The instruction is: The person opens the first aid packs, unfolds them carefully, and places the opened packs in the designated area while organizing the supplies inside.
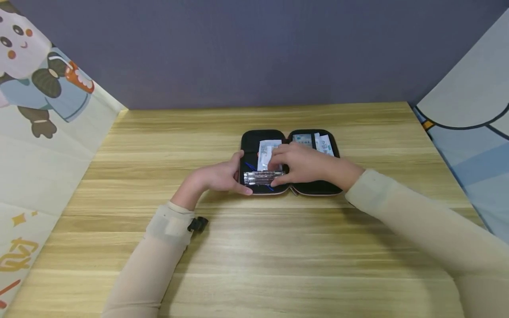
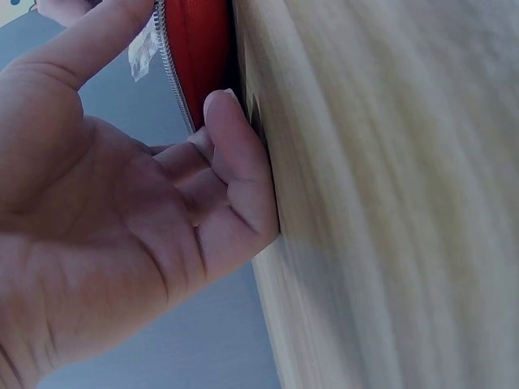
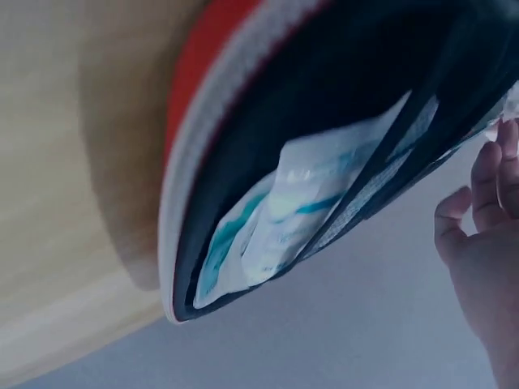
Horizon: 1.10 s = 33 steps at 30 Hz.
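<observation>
A zip case (image 1: pixel 274 191), black inside and red outside, lies unfolded on the table. My left hand (image 1: pixel 222 177) grips its left edge, thumb along the near corner and the other fingers curled against the red side (image 2: pixel 203 57). Over the left half, my right hand (image 1: pixel 304 162) reaches in, with thumb and fingertips pinching the right end of a clear packet of thin sticks (image 1: pixel 258 178). Behind that packet stands a white printed sachet (image 1: pixel 267 152), partly covered by the right fingers. Blue strips show beside the packet.
In the case's right half, white and teal sachets (image 3: pixel 308 190) sit under a dark strap, beside a pale printed packet (image 1: pixel 303 140). The wooden table (image 1: pixel 254 256) meets a dark wall panel (image 1: pixel 254 57) behind. Cartoon-printed sheets (image 1: pixel 43 163) flank both sides.
</observation>
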Each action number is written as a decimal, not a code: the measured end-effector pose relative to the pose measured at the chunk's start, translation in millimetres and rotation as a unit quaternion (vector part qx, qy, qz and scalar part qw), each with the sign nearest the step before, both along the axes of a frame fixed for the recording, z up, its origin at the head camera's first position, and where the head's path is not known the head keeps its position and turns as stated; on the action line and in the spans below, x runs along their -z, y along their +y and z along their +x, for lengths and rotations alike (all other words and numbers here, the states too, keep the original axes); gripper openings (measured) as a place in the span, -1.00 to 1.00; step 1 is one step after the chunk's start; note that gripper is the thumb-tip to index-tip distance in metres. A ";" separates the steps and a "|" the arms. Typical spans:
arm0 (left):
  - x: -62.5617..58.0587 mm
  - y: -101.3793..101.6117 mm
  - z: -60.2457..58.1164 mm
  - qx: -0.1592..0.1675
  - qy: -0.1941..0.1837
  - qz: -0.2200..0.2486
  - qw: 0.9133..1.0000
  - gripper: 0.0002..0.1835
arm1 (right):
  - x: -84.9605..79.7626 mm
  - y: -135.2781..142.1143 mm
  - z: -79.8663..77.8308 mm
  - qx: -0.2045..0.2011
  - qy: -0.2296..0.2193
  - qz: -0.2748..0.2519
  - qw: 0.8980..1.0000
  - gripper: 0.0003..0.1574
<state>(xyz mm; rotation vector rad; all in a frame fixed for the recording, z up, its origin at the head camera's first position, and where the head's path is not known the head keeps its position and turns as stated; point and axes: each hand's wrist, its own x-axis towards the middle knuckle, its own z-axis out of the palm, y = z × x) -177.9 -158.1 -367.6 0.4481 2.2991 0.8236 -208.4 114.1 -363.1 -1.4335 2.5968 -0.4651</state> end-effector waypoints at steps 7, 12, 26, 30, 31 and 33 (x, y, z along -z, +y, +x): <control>0.3 1.4 -0.6 -0.002 0.002 0.001 1.000 0.47 | -2.5 5.7 7.0 0.022 -0.057 -0.042 0.997 -0.87; 1.2 1.5 -0.9 0.000 0.001 0.006 1.000 0.47 | -13.4 26.0 5.6 0.046 -0.108 -0.090 0.989 -0.92; -0.7 2.3 0.4 -0.010 -0.007 0.014 1.000 0.46 | -30.4 116.1 9.6 0.285 -0.189 -0.159 0.926 -0.79; -0.3 2.4 0.4 -0.008 -0.005 0.014 1.000 0.47 | -24.8 139.3 16.3 0.293 -0.176 -0.124 0.932 -0.84; -0.2 2.5 0.3 -0.008 -0.005 0.015 1.000 0.47 | -23.0 144.3 18.3 0.292 -0.177 -0.112 0.933 -0.85; -0.5 2.7 0.4 -0.008 -0.004 0.016 1.000 0.47 | -19.9 152.3 22.8 0.286 -0.174 -0.087 0.938 -0.87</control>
